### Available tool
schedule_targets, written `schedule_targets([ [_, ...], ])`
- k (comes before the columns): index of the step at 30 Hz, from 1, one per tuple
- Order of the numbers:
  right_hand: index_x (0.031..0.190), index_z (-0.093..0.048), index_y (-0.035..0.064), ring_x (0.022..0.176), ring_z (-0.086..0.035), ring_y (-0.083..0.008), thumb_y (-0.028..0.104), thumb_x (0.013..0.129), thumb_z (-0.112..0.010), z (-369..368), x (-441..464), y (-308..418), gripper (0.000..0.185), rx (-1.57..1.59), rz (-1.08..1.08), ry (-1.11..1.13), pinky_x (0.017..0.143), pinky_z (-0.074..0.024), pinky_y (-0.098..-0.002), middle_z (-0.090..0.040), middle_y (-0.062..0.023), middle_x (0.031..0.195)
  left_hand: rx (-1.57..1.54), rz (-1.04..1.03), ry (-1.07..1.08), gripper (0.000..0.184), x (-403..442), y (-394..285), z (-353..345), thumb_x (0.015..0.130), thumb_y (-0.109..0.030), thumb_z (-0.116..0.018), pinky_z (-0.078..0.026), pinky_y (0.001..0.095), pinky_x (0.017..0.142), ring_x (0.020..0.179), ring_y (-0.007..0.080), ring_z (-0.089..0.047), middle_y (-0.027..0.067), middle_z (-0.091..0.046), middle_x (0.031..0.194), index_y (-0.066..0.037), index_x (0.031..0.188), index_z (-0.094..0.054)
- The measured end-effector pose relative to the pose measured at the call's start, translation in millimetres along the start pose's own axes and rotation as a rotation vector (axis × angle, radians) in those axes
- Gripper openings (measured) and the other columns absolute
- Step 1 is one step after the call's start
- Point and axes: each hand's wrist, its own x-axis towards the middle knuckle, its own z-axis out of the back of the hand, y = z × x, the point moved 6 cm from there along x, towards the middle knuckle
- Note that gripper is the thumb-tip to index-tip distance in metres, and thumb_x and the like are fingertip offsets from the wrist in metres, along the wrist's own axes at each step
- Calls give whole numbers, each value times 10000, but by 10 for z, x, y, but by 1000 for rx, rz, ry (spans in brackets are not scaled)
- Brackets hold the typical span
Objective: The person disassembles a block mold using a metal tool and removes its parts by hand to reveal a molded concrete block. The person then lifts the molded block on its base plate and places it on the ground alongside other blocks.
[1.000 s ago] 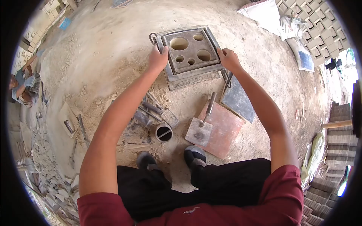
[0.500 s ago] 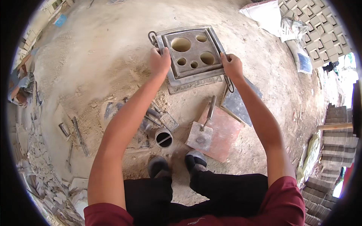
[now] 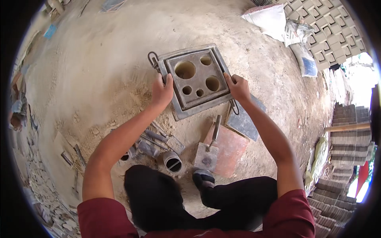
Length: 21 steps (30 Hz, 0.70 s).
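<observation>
Gripping opposite edges of the framed, holed slab (image 3: 197, 81), my left hand (image 3: 162, 92) and right hand (image 3: 239, 87) seem spread to balance it.

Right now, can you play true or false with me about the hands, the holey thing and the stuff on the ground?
1. Both the left hand and the right hand grip the square frame. True.
2. The plate inside the frame has three holes. False: the plate has five.
3. The trowel is stuck upright in the ground. False: the trowel lies partly over the reddish board.
4. In the picture, the round can is left of the trowel. True.
5. The sleeves are blue. False: the sleeves are dark red.
</observation>
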Motion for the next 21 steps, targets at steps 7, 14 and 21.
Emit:
schedule_targets([
  [7,814,-614,0,785,-612,-440,495,927,-472,-33,11,49,527,-156,55,68,722,-477,-496,-630,-265,774,112,56,13,546,-53,-71,-14,973,-399,-391,-423,510,888,1051,493,-528,377,-544,1088,115,1139,-467],
  [14,864,-612,19,874,-614,-377,424,943,-458,-11,21,101,440,-354,206,70,807,-456,-473,-642,-211,875,383,9,29,546,3,-95,-1,966,-431,-376,-430,551,831,929,512,-563,344,-600,967,90,1094,-478],
  [21,859,-561,69,634,-576,-264,193,833,-638,-33,-1066,1007,148,424,1437,158,590,-496,-345,-583,-75,778,403,-54,97,556,-396,-86,225,970,-491,-350,-431,457,711,754,412,-585,247,-603,764,22,937,-561],
])
